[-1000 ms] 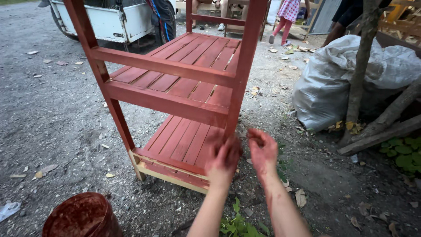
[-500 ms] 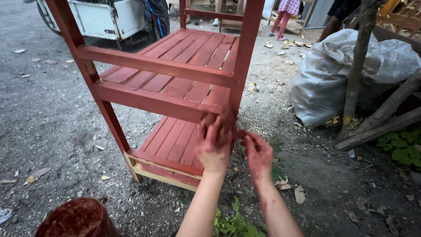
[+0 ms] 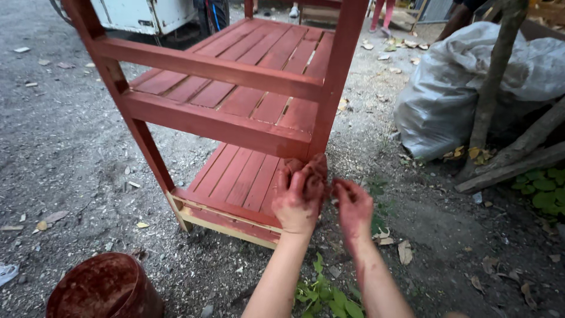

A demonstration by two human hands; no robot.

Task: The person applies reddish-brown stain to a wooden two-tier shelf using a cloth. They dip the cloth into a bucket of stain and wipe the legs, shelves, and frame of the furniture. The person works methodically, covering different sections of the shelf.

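left hand (image 3: 299,197) up onto rack post (image 3: 335,82) — right hand (image 3: 353,209) closer

Single head view only, no second view sharing scene. Camera sitting on person's head, looking steeply down and forward, close over left hand (image 3: 299,197) and right hand (image 3: 353,212) at frame centre-bottom. Red wooden shelf (image 3: 235,112) filling upper middle, near. Gravel ground (image 3: 53,147) running off left
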